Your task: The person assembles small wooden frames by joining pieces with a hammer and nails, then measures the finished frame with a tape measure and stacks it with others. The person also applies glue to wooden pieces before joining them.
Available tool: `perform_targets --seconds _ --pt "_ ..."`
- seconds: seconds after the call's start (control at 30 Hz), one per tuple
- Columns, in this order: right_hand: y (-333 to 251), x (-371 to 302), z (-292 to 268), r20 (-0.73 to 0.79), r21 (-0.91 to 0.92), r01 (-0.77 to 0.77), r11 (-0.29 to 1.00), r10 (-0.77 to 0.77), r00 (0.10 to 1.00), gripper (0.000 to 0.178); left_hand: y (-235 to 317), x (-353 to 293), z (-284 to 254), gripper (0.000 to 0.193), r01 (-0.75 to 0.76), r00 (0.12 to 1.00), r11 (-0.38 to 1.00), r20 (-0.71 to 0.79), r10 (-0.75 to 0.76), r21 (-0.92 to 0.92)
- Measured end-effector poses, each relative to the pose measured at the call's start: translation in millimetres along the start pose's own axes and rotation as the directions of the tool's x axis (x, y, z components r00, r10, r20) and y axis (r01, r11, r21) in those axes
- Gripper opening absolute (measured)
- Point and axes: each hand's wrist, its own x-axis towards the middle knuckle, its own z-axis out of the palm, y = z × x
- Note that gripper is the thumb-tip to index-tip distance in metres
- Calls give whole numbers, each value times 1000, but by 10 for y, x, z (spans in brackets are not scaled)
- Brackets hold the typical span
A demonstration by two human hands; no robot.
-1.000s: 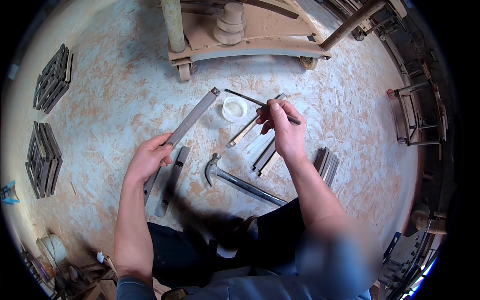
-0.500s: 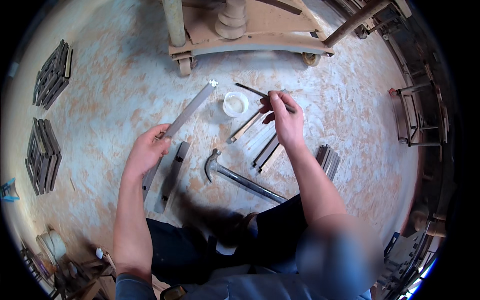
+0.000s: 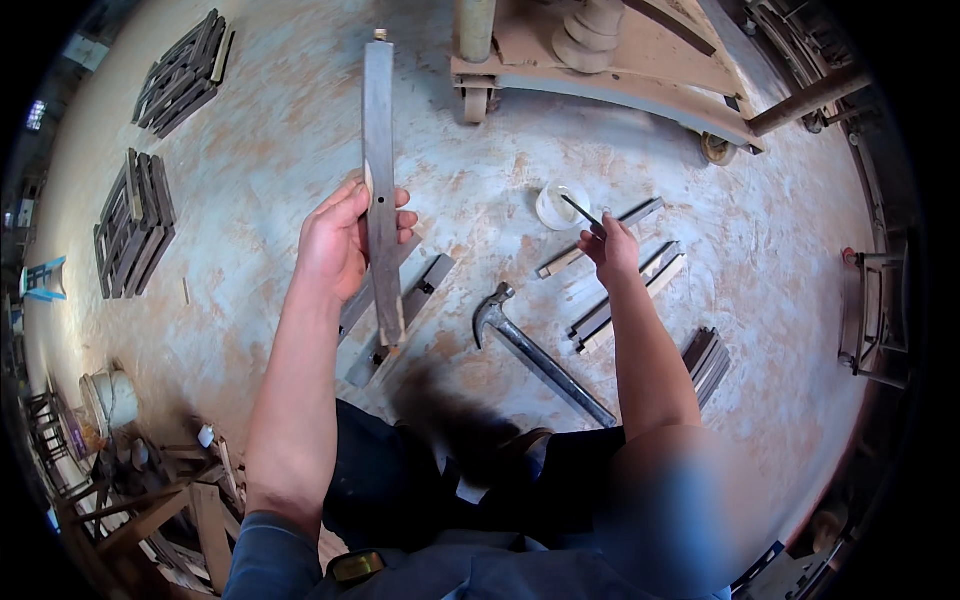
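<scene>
My left hand (image 3: 338,240) is closed round a grey-brown wooden bar (image 3: 380,130), held up lengthwise off the floor. This bar has a small tenon at its far end and a small dark hole near its middle. Between the fingers of my right hand (image 3: 616,250) is a thin dark stick (image 3: 582,210), its tip over or at the rim of a small clear plastic tub (image 3: 551,212). Whitish stuff shows inside the tub. Beneath my left hand, two more wooden bars (image 3: 428,285) lie on the floor, one with dark slots. A claw hammer (image 3: 548,362) rests between my arms.
Several wooden strips (image 3: 625,300) lie by my right forearm, with a small stack (image 3: 708,365) further right. Stacked wooden frames (image 3: 135,225) stand at the left. A wheeled wooden cart (image 3: 610,85) is at the far side. Scrap wood (image 3: 190,510) piles up at the lower left.
My left hand has raised its bar and turned it so the tenon end points straight away from me. The stick in my right hand has swung its tip to the tub. The whole view has shifted left.
</scene>
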Motion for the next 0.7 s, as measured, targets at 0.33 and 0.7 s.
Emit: perform_targets --seconds 0.33,0.7 --pt "70 -101 -367 -236 -99 -99 990 73 969 69 -52 147 -38 27 -100 992 992 -88 93 -79" --pt "1293 -1487 -403 295 -904 329 -273 159 942 47 -152 201 -145 30 -188 930 848 -189 317 495"
